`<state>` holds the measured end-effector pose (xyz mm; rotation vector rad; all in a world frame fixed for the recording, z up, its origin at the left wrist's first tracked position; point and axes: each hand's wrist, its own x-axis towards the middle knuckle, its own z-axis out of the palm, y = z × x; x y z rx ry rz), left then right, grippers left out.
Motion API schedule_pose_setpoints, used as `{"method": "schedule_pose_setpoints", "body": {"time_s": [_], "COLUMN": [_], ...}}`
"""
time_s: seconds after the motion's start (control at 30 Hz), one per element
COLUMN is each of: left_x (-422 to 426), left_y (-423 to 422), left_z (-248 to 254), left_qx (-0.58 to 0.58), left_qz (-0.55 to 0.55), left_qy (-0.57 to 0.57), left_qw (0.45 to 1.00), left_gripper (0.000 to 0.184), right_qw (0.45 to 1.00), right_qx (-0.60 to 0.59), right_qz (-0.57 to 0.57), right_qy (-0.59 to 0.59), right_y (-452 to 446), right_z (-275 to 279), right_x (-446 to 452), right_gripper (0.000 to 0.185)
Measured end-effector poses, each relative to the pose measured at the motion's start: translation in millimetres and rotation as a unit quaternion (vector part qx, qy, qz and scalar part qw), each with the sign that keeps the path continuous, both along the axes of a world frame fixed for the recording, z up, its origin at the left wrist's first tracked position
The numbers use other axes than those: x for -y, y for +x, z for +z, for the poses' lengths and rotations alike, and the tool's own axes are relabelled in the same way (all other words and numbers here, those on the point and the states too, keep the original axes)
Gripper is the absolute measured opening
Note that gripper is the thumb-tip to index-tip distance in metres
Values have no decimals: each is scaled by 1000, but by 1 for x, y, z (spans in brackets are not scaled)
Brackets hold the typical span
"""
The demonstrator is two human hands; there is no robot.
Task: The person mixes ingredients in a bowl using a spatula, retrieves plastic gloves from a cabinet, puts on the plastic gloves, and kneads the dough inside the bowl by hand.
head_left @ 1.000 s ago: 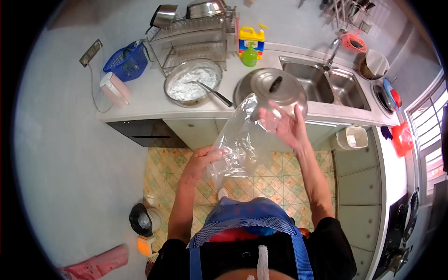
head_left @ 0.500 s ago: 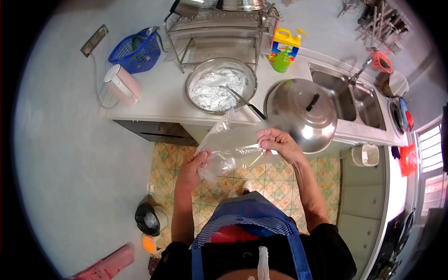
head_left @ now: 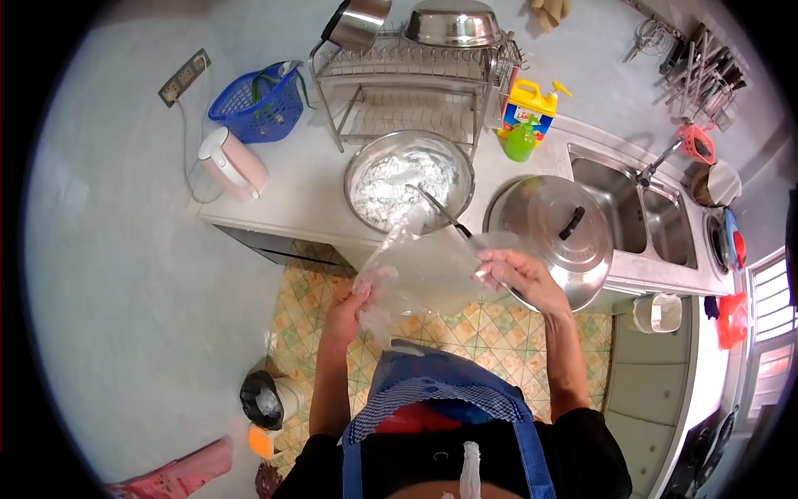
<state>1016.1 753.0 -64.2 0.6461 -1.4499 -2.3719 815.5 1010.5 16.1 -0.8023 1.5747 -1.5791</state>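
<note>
A clear plastic bag (head_left: 424, 266) is stretched between my two hands, in front of the counter edge. My left hand (head_left: 353, 303) pinches its left side, with some crumpled film around the fingers. At the other side, the fingers of my right hand (head_left: 515, 274) are closed on the bag's edge. Just beyond the bag stands a wide metal bowl (head_left: 353, 187) with white powder (head_left: 407, 183) in it. A dark-handled utensil (head_left: 440, 210) leans out over the bowl's rim; its head is sunk in the powder.
Right of the bowl sits a large domed metal lid (head_left: 549, 224), with a double sink (head_left: 611, 200) beyond. Behind are a dish rack (head_left: 407, 79), a green pump bottle (head_left: 521, 141) and a yellow jug (head_left: 532, 100). A pink kettle (head_left: 233, 162) and blue basket (head_left: 258, 104) stand left.
The view has tilted, so the counter items appear lower and slightly to the right. Both hands keep their hold on the bag, which looks spread a little flatter.
</note>
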Motion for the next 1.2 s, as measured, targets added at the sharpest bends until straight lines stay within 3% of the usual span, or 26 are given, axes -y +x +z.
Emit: {"method": "schedule_pose_setpoints", "body": {"time_s": [0.1, 0.2, 0.3, 0.47, 0.5, 0.53, 0.6, 0.7, 0.77, 0.87, 0.9, 0.97, 1.07, 1.2], "left_x": [7, 16, 47, 78, 82, 85, 93, 97, 97, 98, 100, 103, 100, 96], "left_y": [-17, -41, -60, -95, -100, -104, -106, -105, -101, -98, -99, -101, -99, -97], "left_z": [3, 11, 5, 23, 24, 23, 16, 15, 12, 17, 18, 21, 40, 49], "left_qx": [41, 37, 76, 36, 40, 37, 11, 12, 21, -10, -15, -62, -60, -108], "left_qz": [-47, -26, -89, -268, -290, -309, -392, -477, -525, -538, -538, -573, -590, -593], "left_qy": [-36, -32, -63, -136, -133, -130, -162, -158, -126, -115, -115, -178, -285, -302], "left_qw": [997, 998, 991, 953, 947, 941, 906, 864, 841, 835, 835, 798, 753, 738], "left_gripper": [27, 22, 17, 17, 16, 16, 16, 16, 17, 14, 14, 15, 15, 17], "right_qw": [999, 996, 987, 939, 904, 813, 668, 812, 845, 863, 862, 912, 911, 921], "right_qx": [25, 22, 27, 87, 13, -139, -329, -220, -246, -307, -311, -43, -60, -34], "right_qz": [-35, -86, -153, -327, -418, -523, -577, -512, -457, -389, -389, -408, -407, -385], "right_qy": [18, 27, 30, 57, 91, 215, 336, 176, 131, 95, 95, 1, 23, -42], "right_y": [12, 26, 46, 103, 118, 134, 152, 158, 148, 127, 126, 125, 126, 122], "right_z": [2, -7, -20, -34, -45, -50, -42, -17, -17, -40, -41, -38, -26, -25], "right_x": [-10, -13, -9, 11, 21, 34, 63, 120, 148, 149, 147, 143, 143, 135], "right_gripper": [28, 29, 30, 32, 37, 45, 52, 58, 58, 22, 22, 18, 23, 21]}}
